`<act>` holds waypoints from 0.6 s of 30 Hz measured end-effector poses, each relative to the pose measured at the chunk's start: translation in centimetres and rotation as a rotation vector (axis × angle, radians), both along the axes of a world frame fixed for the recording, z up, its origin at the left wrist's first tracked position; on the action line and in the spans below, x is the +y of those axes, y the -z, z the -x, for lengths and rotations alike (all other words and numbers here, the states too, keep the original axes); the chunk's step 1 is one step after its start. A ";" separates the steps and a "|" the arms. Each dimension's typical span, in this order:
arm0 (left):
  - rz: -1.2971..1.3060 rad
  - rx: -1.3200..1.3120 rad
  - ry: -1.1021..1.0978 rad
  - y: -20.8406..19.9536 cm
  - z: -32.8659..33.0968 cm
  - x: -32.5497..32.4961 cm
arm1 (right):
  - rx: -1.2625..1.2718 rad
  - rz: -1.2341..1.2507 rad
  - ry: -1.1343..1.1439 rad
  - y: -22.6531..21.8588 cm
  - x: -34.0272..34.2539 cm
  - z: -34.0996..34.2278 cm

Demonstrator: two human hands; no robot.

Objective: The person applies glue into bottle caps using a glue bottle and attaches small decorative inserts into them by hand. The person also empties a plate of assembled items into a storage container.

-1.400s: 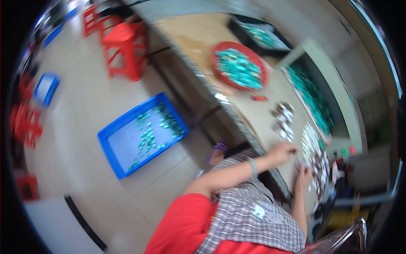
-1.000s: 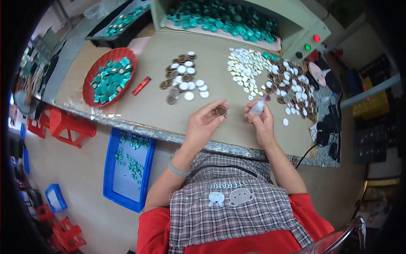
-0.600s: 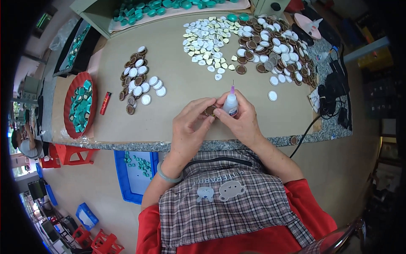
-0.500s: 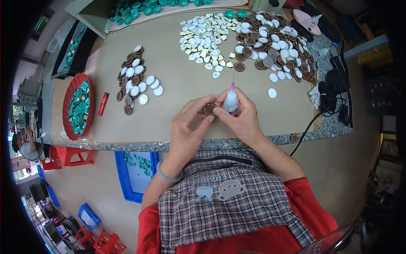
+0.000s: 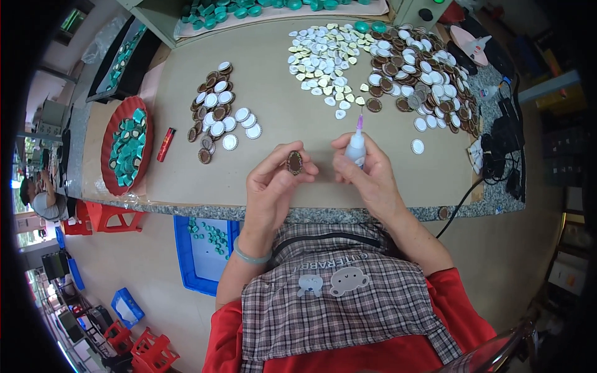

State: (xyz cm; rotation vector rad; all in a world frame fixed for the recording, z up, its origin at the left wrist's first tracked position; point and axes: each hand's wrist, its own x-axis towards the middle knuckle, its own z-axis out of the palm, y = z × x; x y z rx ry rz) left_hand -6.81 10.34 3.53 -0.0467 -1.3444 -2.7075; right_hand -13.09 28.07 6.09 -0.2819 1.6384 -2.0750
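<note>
Currently, over the near side of the desk (image 5: 311,215), the left hand (image 5: 273,180) pinches a brown disc (image 5: 295,163) and the right hand (image 5: 367,171) grips a squeeze bottle (image 5: 355,149), purple tip (image 5: 359,122) upward. Beyond lie a disc cluster (image 5: 216,128) at left and a larger disc pile (image 5: 426,78) at right; farther, green pieces (image 5: 255,11).

Over the counter (image 5: 416,186), the left hand (image 5: 271,181) pinches a brown disc (image 5: 295,163) between thumb and fingers. The right hand (image 5: 371,173), near but apart, grips a pale bottle (image 5: 355,150), its purple tip (image 5: 359,122) pointing forward. Brown and white discs (image 5: 438,91) lie heaped beyond; a red bowl (image 5: 107,152) of green pieces (image 5: 129,149) stands leftward.
</note>
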 end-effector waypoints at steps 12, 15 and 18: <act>-0.616 -0.044 0.196 1.6 -0.5 -0.6 | 0.288 -0.148 -0.180 -1.1 2.2 1.1; -0.568 -0.058 0.256 1.9 -0.6 -1.1 | 0.291 -0.123 -0.140 -1.1 2.5 1.0; -0.453 -0.096 0.180 0.8 -0.6 -0.4 | 0.203 -0.032 -0.001 -0.6 2.6 0.9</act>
